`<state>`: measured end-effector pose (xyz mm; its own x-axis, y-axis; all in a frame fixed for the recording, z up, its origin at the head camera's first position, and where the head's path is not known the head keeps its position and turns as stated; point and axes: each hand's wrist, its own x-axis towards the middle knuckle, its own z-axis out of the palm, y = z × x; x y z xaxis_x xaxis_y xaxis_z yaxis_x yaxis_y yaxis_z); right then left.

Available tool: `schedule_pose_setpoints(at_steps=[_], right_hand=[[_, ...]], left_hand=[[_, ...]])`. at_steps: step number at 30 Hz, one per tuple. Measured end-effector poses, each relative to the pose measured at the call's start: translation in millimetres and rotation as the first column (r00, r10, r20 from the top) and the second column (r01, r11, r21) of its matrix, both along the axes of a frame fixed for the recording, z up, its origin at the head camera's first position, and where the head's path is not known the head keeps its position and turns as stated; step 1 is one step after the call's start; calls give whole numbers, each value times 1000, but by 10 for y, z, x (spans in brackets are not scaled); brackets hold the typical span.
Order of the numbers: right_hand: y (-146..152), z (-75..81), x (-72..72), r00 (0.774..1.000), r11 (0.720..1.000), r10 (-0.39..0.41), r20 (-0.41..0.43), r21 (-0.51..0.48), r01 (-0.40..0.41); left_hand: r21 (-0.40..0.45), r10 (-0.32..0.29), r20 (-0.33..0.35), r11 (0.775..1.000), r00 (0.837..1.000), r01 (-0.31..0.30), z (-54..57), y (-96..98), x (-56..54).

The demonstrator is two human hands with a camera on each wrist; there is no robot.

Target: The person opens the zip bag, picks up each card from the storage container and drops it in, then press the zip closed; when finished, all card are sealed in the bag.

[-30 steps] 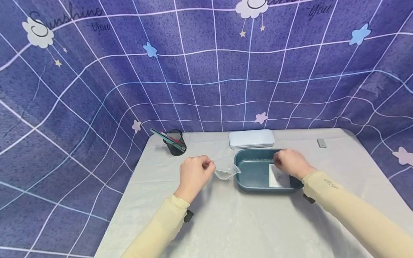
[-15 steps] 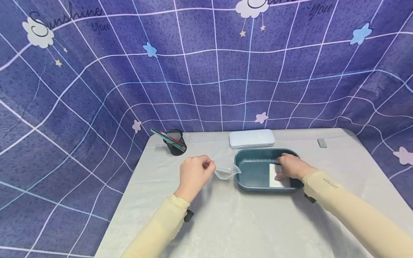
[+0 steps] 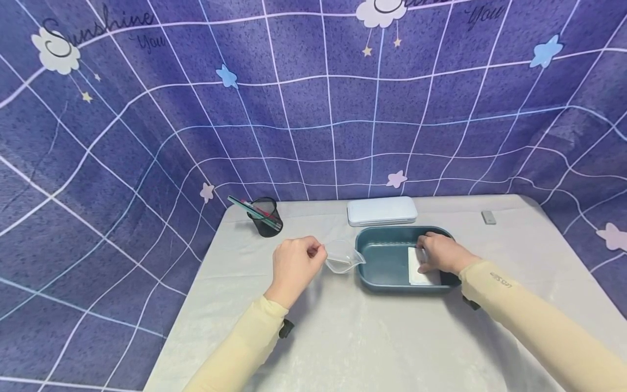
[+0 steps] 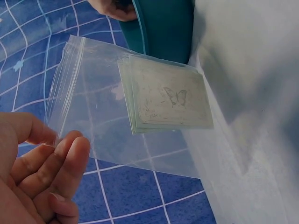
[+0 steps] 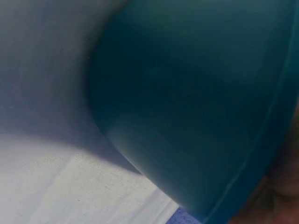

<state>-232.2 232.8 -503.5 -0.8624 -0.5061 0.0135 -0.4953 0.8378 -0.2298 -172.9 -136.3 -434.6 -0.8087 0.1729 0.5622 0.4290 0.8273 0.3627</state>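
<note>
My left hand [image 3: 296,268] pinches the edge of a clear zip bag [image 3: 343,256] by its seal, left of a dark teal basin [image 3: 382,286]. In the left wrist view the bag [image 4: 110,144] holds several pale cards [image 4: 173,100], the front one printed with a butterfly. My right hand [image 3: 444,253] reaches into the basin's right part, thumb and fingers spread apart over a white card [image 3: 416,275] lying there. Whether they pinch it is hidden. The right wrist view shows mostly the basin's outer wall [image 5: 187,102].
Behind the basin lies a pale blue flat case [image 3: 382,210]. A black mesh pen holder [image 3: 266,218] with several pens leans at the back left. A small grey block [image 3: 488,218] sits at the back right. A patterned blue curtain [image 3: 313,109] hangs behind the table.
My right hand was curled above the card a second ago; it has since lowered and spread its thumb and fingers onto the card. My left hand and the bag stay nearly still.
</note>
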Motion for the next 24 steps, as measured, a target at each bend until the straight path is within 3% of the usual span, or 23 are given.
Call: schedule_pose_setpoints(at_steps=[6, 16, 20, 24], right_hand=[[13, -4, -22, 1000, 1000, 19, -18, 19, -18], [56, -47, -18, 994, 997, 30, -108, -69, -37], [53, -16, -14, 989, 993, 39, -144, -102, -54], [54, 77, -24, 993, 988, 32, -113, -143, -48]], left_hand=[[-1, -4, -5, 1000, 1000, 4, 0, 4, -3], [-10, 3, 4, 1000, 1000, -3, 13, 1, 7], [-9, 7, 11, 1000, 1000, -7, 15, -1, 13], [-9, 10, 12, 1000, 1000, -10, 4, -6, 11]])
